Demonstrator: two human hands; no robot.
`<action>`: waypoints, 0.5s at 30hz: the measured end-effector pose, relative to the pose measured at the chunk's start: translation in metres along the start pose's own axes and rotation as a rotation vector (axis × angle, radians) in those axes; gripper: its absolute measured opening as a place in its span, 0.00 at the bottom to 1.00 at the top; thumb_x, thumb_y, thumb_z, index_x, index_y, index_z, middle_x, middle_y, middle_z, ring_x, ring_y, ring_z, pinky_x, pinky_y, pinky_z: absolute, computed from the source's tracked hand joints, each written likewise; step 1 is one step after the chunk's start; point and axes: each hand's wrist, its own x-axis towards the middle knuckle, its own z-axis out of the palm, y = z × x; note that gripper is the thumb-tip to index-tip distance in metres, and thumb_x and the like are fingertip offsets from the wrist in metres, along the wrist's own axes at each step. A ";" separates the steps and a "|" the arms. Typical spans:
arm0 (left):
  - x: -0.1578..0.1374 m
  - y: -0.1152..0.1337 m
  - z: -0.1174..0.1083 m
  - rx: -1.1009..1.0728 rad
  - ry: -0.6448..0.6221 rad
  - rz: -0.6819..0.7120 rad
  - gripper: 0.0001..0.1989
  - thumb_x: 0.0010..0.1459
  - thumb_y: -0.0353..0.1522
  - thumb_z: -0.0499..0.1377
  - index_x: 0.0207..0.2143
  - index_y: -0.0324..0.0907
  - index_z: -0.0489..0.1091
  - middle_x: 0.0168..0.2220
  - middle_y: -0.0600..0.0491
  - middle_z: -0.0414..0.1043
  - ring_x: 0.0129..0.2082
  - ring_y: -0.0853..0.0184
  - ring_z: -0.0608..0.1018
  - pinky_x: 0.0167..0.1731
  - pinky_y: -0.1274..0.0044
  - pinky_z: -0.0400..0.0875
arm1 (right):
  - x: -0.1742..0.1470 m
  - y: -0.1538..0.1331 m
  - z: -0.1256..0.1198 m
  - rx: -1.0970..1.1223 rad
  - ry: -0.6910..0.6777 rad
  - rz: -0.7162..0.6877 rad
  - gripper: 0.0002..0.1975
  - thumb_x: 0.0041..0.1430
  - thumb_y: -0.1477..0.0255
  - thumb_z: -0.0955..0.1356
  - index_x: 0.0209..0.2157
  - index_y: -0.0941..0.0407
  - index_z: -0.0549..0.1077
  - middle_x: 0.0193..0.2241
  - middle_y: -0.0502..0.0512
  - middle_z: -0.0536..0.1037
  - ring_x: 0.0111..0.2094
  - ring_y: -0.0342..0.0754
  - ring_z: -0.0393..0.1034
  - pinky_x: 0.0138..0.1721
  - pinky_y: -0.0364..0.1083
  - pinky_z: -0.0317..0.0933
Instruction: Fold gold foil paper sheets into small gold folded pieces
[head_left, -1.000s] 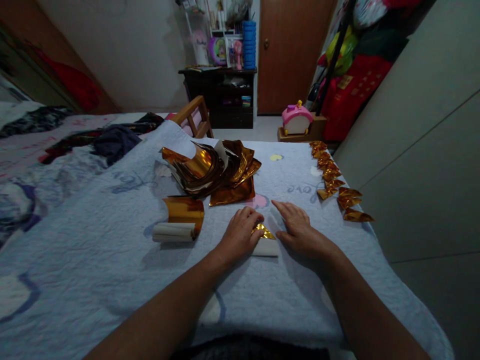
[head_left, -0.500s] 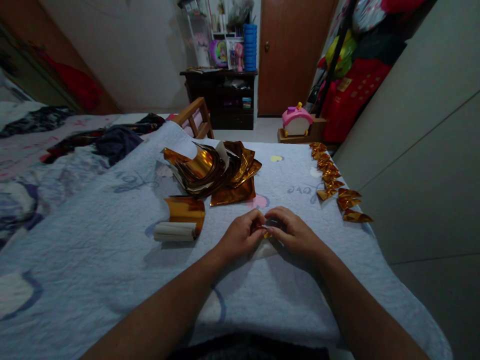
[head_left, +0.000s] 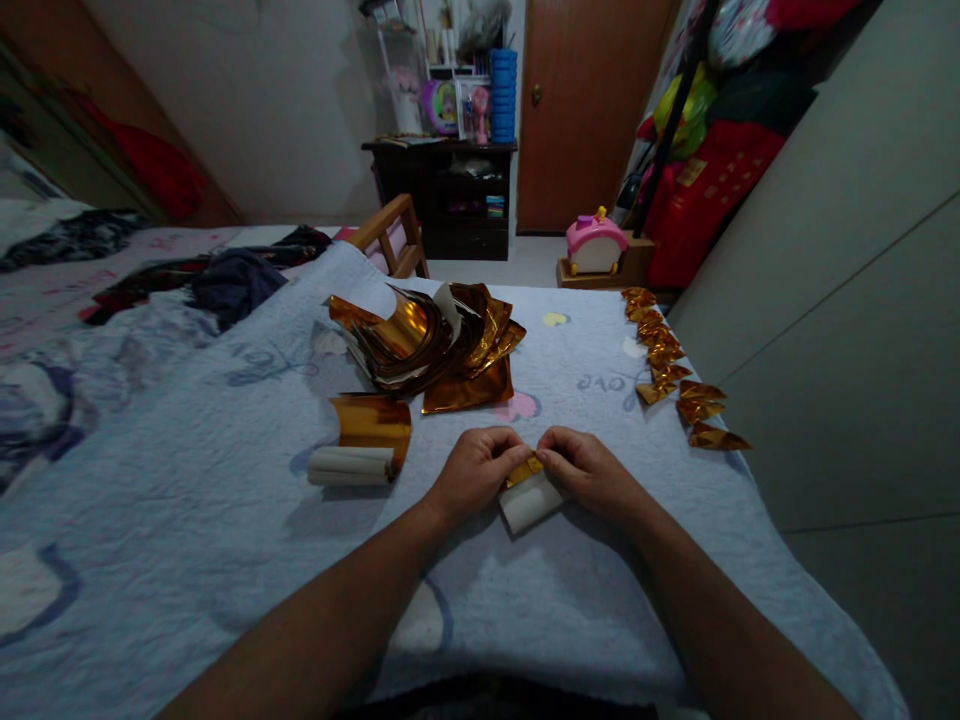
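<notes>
Between my hands is a sheet of gold foil paper [head_left: 529, 503], its pale back facing up and its far edge folded over to show gold. My left hand [head_left: 484, 466] pinches the folded edge from the left. On the right, my right hand [head_left: 586, 464] grips the same edge between thumb and fingers, the tips close to those of the left. A curled gold sheet with a pale roll [head_left: 351, 466] lies to the left of my hands. Beyond it rests a loose, fanned stack of gold foil sheets [head_left: 405, 340].
Several folded gold pieces [head_left: 660, 345] line the right edge of the quilt-covered surface [head_left: 247, 580]. Dark clothes [head_left: 236, 285] lie at the left. Past the far edge stand a dark shelf [head_left: 442, 200], a pink toy [head_left: 596, 243] and a door [head_left: 592, 120].
Both hands have lowered slightly and my fingers have straightened. More of the sheet shows, with its gold fold and pale back visible between and below the hands.
</notes>
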 end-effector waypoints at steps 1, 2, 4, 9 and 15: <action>0.000 0.000 0.000 0.006 0.008 0.007 0.13 0.57 0.37 0.60 0.23 0.39 0.70 0.22 0.57 0.64 0.24 0.72 0.65 0.25 0.79 0.58 | 0.000 0.000 0.000 0.000 -0.008 -0.003 0.10 0.61 0.67 0.64 0.28 0.56 0.69 0.24 0.48 0.69 0.27 0.44 0.62 0.29 0.43 0.55; -0.001 0.000 0.001 0.011 0.018 0.012 0.13 0.57 0.37 0.59 0.23 0.39 0.70 0.22 0.57 0.64 0.24 0.72 0.65 0.25 0.79 0.58 | 0.000 -0.001 0.000 0.002 -0.016 -0.007 0.10 0.61 0.67 0.64 0.28 0.56 0.70 0.24 0.48 0.70 0.27 0.44 0.62 0.29 0.43 0.56; 0.000 0.000 0.002 0.015 0.029 0.012 0.13 0.57 0.38 0.59 0.23 0.39 0.70 0.22 0.57 0.64 0.24 0.71 0.65 0.24 0.79 0.58 | 0.000 -0.001 -0.001 0.005 -0.027 -0.015 0.10 0.61 0.67 0.64 0.29 0.56 0.71 0.24 0.48 0.71 0.28 0.44 0.64 0.30 0.43 0.56; 0.003 -0.003 0.003 -0.031 0.014 -0.015 0.19 0.62 0.42 0.56 0.22 0.40 0.66 0.21 0.56 0.61 0.22 0.71 0.64 0.23 0.78 0.57 | 0.000 0.001 -0.003 0.025 -0.011 -0.009 0.09 0.61 0.68 0.64 0.28 0.56 0.71 0.24 0.49 0.72 0.27 0.44 0.64 0.30 0.43 0.57; 0.001 -0.002 0.000 -0.156 0.020 0.010 0.13 0.60 0.42 0.60 0.38 0.41 0.71 0.30 0.54 0.68 0.30 0.69 0.71 0.32 0.78 0.65 | 0.001 0.002 -0.002 0.047 0.006 0.026 0.08 0.60 0.68 0.66 0.29 0.56 0.73 0.26 0.50 0.74 0.28 0.45 0.66 0.31 0.43 0.59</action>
